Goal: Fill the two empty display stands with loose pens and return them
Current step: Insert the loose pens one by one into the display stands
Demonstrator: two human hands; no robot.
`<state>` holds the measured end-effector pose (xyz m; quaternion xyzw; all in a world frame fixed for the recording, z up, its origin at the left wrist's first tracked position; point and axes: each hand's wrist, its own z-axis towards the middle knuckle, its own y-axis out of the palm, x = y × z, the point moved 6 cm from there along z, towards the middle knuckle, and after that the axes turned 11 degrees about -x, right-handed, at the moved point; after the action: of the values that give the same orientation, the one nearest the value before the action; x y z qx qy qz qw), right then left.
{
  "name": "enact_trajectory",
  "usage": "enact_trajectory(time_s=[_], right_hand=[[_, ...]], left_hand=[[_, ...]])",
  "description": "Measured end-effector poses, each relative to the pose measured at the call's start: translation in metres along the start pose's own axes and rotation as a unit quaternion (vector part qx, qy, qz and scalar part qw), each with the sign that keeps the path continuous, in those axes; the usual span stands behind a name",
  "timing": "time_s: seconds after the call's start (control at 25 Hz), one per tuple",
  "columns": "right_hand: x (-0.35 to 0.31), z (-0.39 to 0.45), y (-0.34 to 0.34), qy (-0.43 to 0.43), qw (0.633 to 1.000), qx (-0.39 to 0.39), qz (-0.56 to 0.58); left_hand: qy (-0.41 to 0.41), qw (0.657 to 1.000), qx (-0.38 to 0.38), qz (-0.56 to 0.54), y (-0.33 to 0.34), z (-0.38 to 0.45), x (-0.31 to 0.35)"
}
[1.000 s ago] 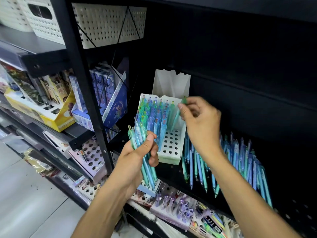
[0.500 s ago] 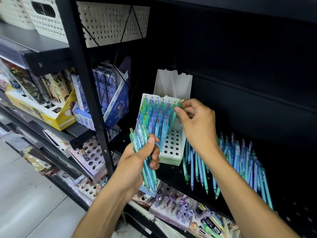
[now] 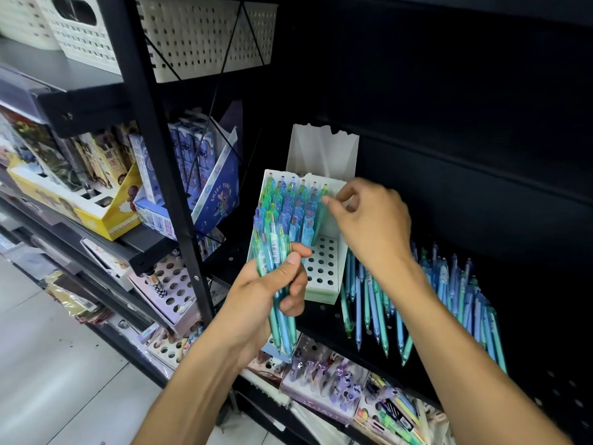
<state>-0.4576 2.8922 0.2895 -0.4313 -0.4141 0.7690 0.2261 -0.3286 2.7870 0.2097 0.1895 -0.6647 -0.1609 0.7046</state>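
A white display stand (image 3: 324, 265) with rows of holes sits tilted on the black shelf. Its left and back rows are packed with blue and green pens (image 3: 288, 208); the front right holes are bare. My left hand (image 3: 272, 290) grips a bundle of blue-green pens (image 3: 271, 252) just in front of the stand. My right hand (image 3: 369, 226) reaches over the stand's right side and pinches a green pen (image 3: 321, 220) standing at the edge of the filled rows. A second white stand (image 3: 321, 149) stands behind. Loose pens (image 3: 449, 290) lie on the shelf to the right.
A black upright post (image 3: 160, 155) divides the shelves at left. White baskets (image 3: 205, 33) sit above, a yellow box (image 3: 77, 203) and a blue carton (image 3: 211, 194) to the left. Purple pen displays (image 3: 321, 374) fill the lower shelf. Grey floor lies at lower left.
My right hand has pushed the green pen down into the stand beside the filled rows. My left hand has kept its bundle in about the same place.
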Motion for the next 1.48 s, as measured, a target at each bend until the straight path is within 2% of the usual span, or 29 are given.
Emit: enact_trajectory(time_s=[0.04, 0.08, 0.2, 0.28, 0.4, 0.48, 0.56, 0.68, 0.76, 0.84, 0.92, 1.08, 1.24, 1.32, 1.4, 1.48], right_hand=[[-0.003, -0.011, -0.004, -0.025, 0.997, 0.012, 0.074], [-0.008, -0.021, -0.003, -0.057, 0.985, -0.011, 0.165], [-0.023, -0.044, 0.010, -0.090, 0.930, -0.148, 0.324], [-0.020, -0.049, 0.008, -0.077, 0.905, -0.187, 0.374], [-0.015, -0.054, 0.003, -0.068, 0.908, -0.202, 0.361], [-0.011, -0.054, 0.000, -0.055, 0.895, -0.170, 0.408], [-0.001, -0.049, -0.011, -0.030, 0.890, -0.068, 0.449], [0.018, -0.044, -0.037, -0.018, 0.849, 0.103, 0.518], [0.019, -0.041, -0.037, -0.039, 0.883, 0.138, 0.447], [0.015, -0.039, -0.021, -0.049, 0.932, 0.116, 0.341], [0.013, -0.038, -0.002, -0.040, 0.956, 0.090, 0.276], [0.012, -0.033, 0.015, -0.042, 0.976, 0.056, 0.206], [-0.004, -0.012, 0.021, -0.049, 0.993, -0.048, 0.098], [-0.008, -0.005, 0.016, -0.029, 0.996, -0.074, 0.050], [-0.013, -0.013, 0.000, -0.034, 0.999, -0.005, 0.025], [-0.025, -0.032, -0.014, -0.115, 0.985, 0.081, 0.097]], left_hand=[[-0.001, 1.000, -0.012, -0.004, 0.002, 0.000, -0.001], [0.000, 1.000, -0.023, -0.004, 0.004, 0.001, -0.001], [0.002, 0.999, -0.050, 0.007, 0.011, 0.005, -0.005], [-0.011, 0.998, -0.054, 0.014, 0.015, 0.005, -0.009], [-0.005, 0.997, -0.061, 0.052, 0.023, 0.006, -0.007], [0.000, 0.996, -0.050, 0.068, 0.026, 0.007, -0.002], [0.009, 0.997, -0.017, 0.079, 0.019, 0.007, 0.002], [0.068, 0.986, 0.076, 0.131, -0.002, 0.003, 0.013], [0.098, 0.982, 0.121, 0.111, -0.015, 0.000, 0.017], [0.105, 0.981, 0.139, 0.086, -0.021, -0.001, 0.017], [0.100, 0.982, 0.138, 0.083, -0.023, 0.000, 0.017], [0.097, 0.987, 0.108, 0.075, -0.023, 0.000, 0.015], [0.077, 0.991, 0.073, 0.082, -0.018, 0.001, 0.011], [0.059, 0.993, 0.047, 0.090, -0.012, 0.002, 0.008], [0.041, 0.994, 0.018, 0.099, -0.007, 0.004, 0.006], [0.025, 0.995, -0.012, 0.091, -0.001, 0.005, 0.003]])
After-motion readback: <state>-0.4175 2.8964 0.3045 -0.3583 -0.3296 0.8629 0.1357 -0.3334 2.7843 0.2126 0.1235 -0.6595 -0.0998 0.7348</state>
